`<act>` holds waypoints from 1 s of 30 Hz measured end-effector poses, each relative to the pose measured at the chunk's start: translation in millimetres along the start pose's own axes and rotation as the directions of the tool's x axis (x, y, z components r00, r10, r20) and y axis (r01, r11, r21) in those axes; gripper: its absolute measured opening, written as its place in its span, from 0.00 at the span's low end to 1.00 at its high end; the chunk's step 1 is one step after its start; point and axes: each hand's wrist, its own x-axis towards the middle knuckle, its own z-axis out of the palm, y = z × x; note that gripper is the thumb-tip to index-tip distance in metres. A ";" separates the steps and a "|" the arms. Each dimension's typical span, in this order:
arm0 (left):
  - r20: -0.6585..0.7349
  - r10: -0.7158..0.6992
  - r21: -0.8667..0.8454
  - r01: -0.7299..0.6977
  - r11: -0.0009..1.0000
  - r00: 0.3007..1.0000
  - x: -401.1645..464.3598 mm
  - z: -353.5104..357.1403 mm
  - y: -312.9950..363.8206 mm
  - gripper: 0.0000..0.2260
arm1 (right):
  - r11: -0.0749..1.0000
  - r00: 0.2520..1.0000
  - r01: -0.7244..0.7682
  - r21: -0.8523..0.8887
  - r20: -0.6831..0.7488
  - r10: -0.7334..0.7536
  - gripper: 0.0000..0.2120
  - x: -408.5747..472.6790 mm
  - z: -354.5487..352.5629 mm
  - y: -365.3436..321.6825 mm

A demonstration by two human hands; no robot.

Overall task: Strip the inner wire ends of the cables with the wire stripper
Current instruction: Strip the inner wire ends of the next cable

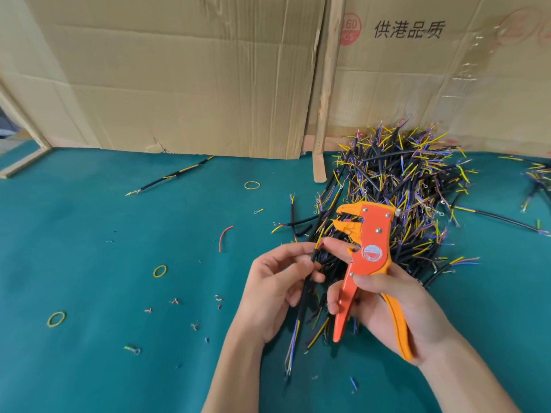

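Note:
My left hand [275,286] pinches a black cable [302,305] near its upper end, where thin coloured inner wires stick out toward the stripper's jaws. The cable's lower end hangs down past my palm with blue and yellow wires showing. My right hand [396,305] grips the handles of an orange and yellow wire stripper [368,257], which stands upright with its jaws pointing left, just above the cable's tip. My right forefinger reaches out and touches the cable's end. A big heap of black cables [405,192] with yellow and blue inner wires lies behind the hands.
The teal table mat [119,263] carries rubber bands [160,271], a red wire scrap [225,236], stripped insulation bits and a loose cable [170,175] at the back left. Cardboard sheets [193,79] stand as a wall behind. More cables [536,180] lie at the far right.

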 end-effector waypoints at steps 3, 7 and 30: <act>-0.016 -0.003 -0.014 0.002 1.000 1.000 1.4 -2.3 -1.3 0.12 | 1.000 1.000 -0.004 -0.001 -0.007 0.004 0.36 1.2 -0.2 2.1; 0.023 -0.008 -0.082 0.010 0.997 1.000 3.5 -4.9 -2.4 0.12 | 1.000 0.999 -0.018 -0.005 0.028 0.018 0.36 1.5 0.1 5.4; 0.012 0.094 -0.025 -0.093 0.995 0.996 2.1 -3.0 -0.6 0.05 | 0.999 0.999 -0.043 0.011 -0.007 0.043 0.36 4.2 10.1 15.6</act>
